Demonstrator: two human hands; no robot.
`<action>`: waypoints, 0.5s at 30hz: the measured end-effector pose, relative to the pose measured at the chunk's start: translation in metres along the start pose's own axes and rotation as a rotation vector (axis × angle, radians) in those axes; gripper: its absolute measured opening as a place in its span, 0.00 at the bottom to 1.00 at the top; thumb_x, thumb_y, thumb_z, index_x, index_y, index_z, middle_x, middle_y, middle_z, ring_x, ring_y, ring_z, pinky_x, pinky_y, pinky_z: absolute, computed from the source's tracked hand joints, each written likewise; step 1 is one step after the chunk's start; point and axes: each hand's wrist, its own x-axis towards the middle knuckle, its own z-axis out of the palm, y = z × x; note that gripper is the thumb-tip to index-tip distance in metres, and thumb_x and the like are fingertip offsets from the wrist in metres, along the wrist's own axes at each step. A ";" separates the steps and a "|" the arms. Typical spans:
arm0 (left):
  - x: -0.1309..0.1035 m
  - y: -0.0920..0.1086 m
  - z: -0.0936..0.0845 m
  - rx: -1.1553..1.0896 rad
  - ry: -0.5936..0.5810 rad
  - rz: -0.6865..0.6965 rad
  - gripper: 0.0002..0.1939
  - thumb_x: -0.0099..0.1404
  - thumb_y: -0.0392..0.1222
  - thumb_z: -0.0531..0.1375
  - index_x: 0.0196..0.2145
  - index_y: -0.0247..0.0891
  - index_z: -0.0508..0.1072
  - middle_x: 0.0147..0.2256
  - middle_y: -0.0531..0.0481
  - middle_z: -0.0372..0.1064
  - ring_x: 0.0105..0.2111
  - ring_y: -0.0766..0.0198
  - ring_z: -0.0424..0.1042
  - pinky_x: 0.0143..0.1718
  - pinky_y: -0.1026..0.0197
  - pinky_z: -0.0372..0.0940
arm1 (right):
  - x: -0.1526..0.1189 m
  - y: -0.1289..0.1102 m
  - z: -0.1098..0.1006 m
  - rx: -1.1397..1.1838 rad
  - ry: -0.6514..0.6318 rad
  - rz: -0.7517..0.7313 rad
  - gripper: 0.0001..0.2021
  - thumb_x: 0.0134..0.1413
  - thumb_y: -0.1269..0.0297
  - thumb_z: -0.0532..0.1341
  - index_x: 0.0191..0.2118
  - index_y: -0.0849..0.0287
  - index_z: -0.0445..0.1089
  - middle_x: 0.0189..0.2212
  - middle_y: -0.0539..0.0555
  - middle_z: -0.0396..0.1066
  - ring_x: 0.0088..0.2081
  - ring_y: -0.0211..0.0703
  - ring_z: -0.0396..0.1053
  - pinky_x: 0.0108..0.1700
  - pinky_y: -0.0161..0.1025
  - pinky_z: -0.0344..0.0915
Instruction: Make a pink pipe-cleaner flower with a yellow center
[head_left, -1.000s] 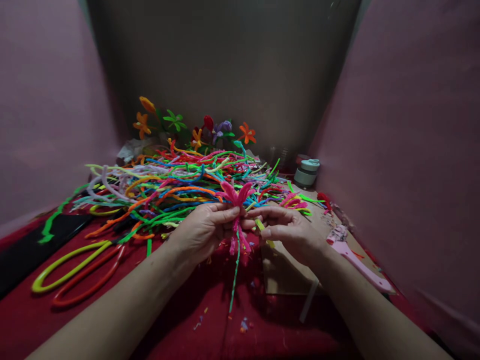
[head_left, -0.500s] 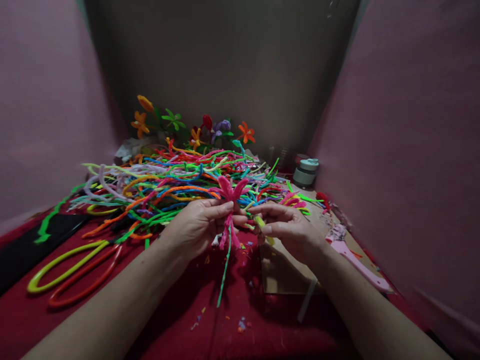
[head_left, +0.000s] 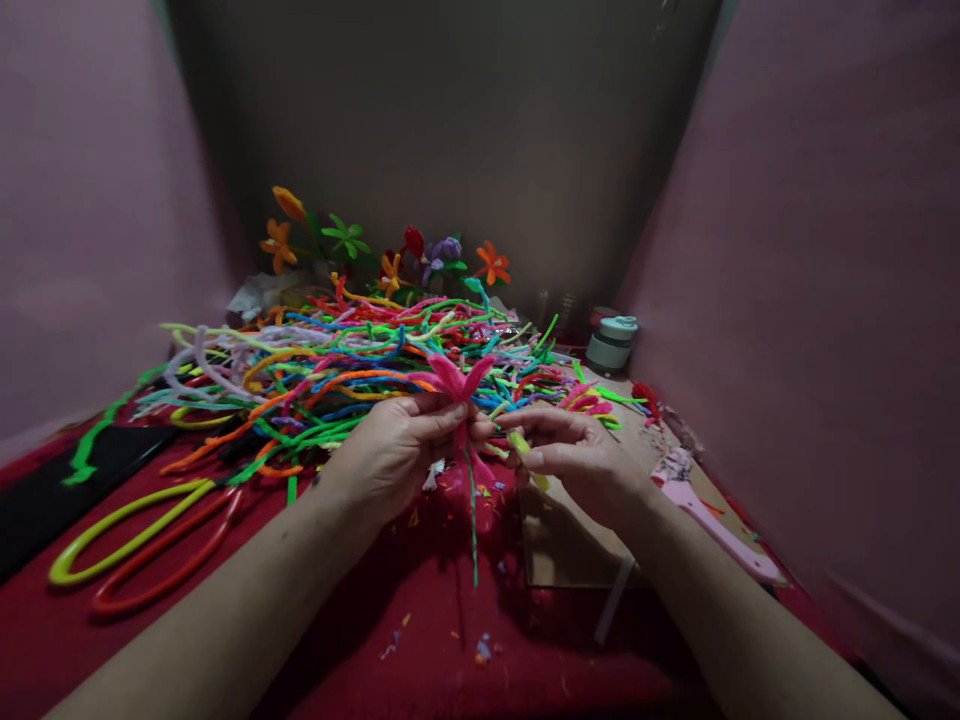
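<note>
My left hand [head_left: 412,445] is closed, pinching a pink pipe-cleaner flower [head_left: 457,380] just below its spread petals. A thin green stem [head_left: 473,530] hangs down from under the flower. To its right, my right hand [head_left: 581,455] is closed on a short yellow-green pipe cleaner [head_left: 527,458], held between thumb and fingers. The two hands are close together over the red cloth [head_left: 360,640]. Part of the flower is hidden behind the left fingers.
Behind the hands lies a pile of colourful pipe cleaners [head_left: 352,350]. Scissors with yellow and red handles [head_left: 161,550] lie left. On the right are cardboard [head_left: 562,555], a pink-handled tool [head_left: 712,525] and a mint-lidded jar [head_left: 611,345]. Finished flowers [head_left: 277,245] stand at the back.
The pink flower has turned a little in my left hand, and its green stem has swung right to hang nearly straight. My right hand has barely moved.
</note>
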 end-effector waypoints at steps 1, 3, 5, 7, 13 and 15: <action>0.000 0.001 0.000 0.015 0.038 0.019 0.04 0.53 0.32 0.62 0.30 0.29 0.75 0.26 0.43 0.75 0.26 0.61 0.75 0.30 0.63 0.69 | 0.000 0.000 0.000 0.001 0.002 0.010 0.14 0.38 0.71 0.63 0.36 0.53 0.74 0.35 0.51 0.69 0.37 0.41 0.63 0.40 0.41 0.59; 0.000 0.001 -0.001 0.042 0.096 0.032 0.07 0.52 0.33 0.63 0.32 0.31 0.75 0.26 0.44 0.75 0.25 0.59 0.75 0.28 0.62 0.69 | 0.000 0.000 -0.001 -0.002 0.012 0.030 0.14 0.38 0.71 0.63 0.36 0.52 0.74 0.33 0.50 0.68 0.35 0.40 0.63 0.40 0.40 0.59; -0.001 0.002 0.000 0.060 0.111 0.027 0.11 0.50 0.34 0.65 0.34 0.32 0.75 0.26 0.45 0.75 0.24 0.58 0.75 0.26 0.61 0.69 | 0.000 0.000 -0.001 -0.005 0.022 0.035 0.15 0.37 0.71 0.64 0.37 0.53 0.74 0.34 0.50 0.68 0.35 0.39 0.62 0.40 0.39 0.58; -0.003 0.002 0.002 0.065 0.076 0.018 0.11 0.50 0.32 0.65 0.34 0.32 0.75 0.26 0.45 0.75 0.24 0.57 0.75 0.25 0.61 0.69 | 0.000 0.001 -0.002 0.006 0.026 0.035 0.16 0.37 0.71 0.64 0.38 0.53 0.74 0.34 0.50 0.67 0.35 0.38 0.62 0.40 0.39 0.58; -0.003 0.000 0.007 -0.055 -0.097 -0.030 0.09 0.55 0.29 0.59 0.35 0.28 0.75 0.28 0.40 0.75 0.28 0.55 0.75 0.30 0.58 0.70 | 0.000 0.001 0.000 0.031 0.011 0.045 0.17 0.37 0.71 0.64 0.39 0.53 0.73 0.31 0.50 0.68 0.33 0.39 0.62 0.38 0.39 0.58; -0.003 -0.001 0.007 -0.105 -0.130 -0.065 0.09 0.58 0.30 0.56 0.36 0.28 0.74 0.28 0.39 0.75 0.28 0.56 0.75 0.30 0.57 0.70 | 0.000 0.000 0.000 0.026 0.004 0.030 0.17 0.38 0.72 0.64 0.39 0.53 0.74 0.32 0.50 0.69 0.35 0.40 0.63 0.41 0.40 0.59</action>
